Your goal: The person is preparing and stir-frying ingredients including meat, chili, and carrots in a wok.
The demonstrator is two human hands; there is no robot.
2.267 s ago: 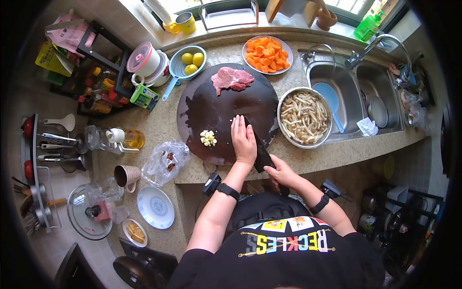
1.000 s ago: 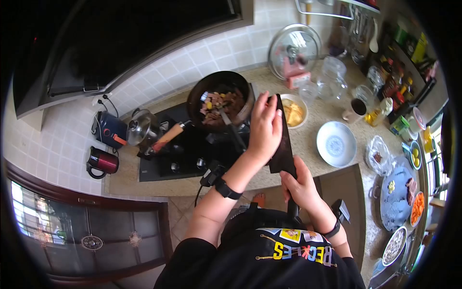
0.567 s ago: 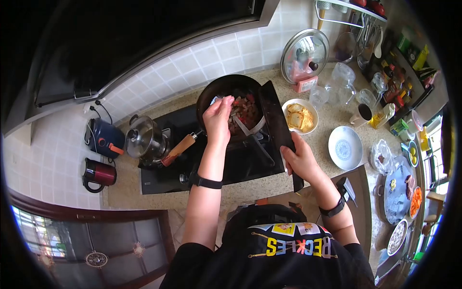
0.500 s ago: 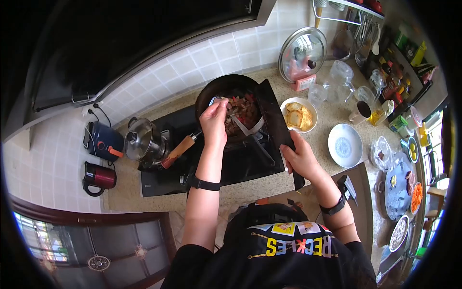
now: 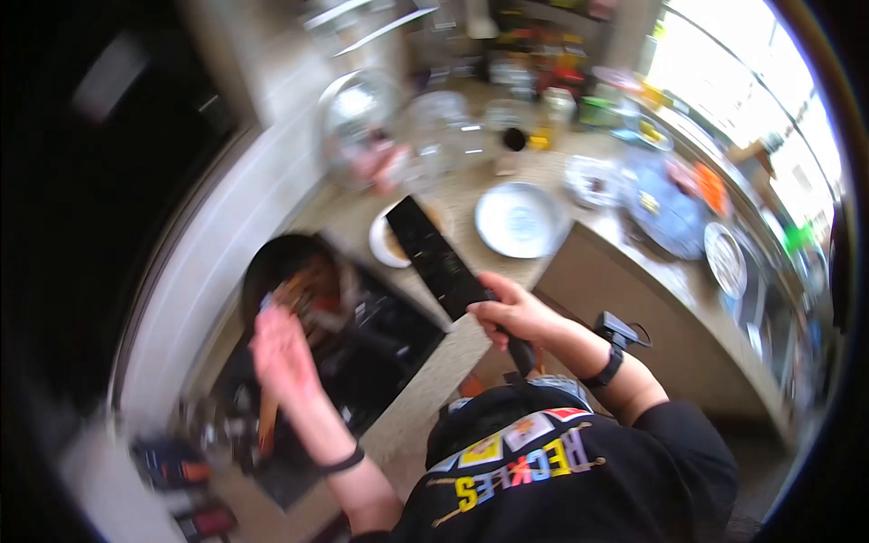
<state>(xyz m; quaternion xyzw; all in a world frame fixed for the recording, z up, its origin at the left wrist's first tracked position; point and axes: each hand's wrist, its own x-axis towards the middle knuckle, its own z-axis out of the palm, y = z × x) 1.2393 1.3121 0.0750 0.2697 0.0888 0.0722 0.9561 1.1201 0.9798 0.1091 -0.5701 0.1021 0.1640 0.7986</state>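
My right hand (image 5: 511, 312) is wrapped round the handle of a black cleaver (image 5: 439, 258), whose broad dark blade tilts up and left past the stove's edge. Small pale bits seem to cling to the blade. My left hand (image 5: 285, 353) is at the near edge of the dark wok (image 5: 272, 258). Motion smears it, but its fingers look stretched out, with nothing visible in them. Chopped food in the wok is blurred. A spatula's dark handle (image 5: 380, 339) sticks out over the black stove (image 5: 362, 380). Below my left hand runs the wok's wooden handle (image 5: 267, 421).
Behind the cleaver stands a white bowl (image 5: 385, 240), partly hidden. A pale blue plate (image 5: 518, 220) lies on the counter. Farther right are a round board (image 5: 665, 217) with food and a dish (image 5: 724, 258). A glass lid (image 5: 358, 113) leans against the wall.
The view has swung to the right and blurred. The cleaver has moved away from the wok, its blade turned flatter to view. My left hand's fingers, bunched over the wok before, look straighter.
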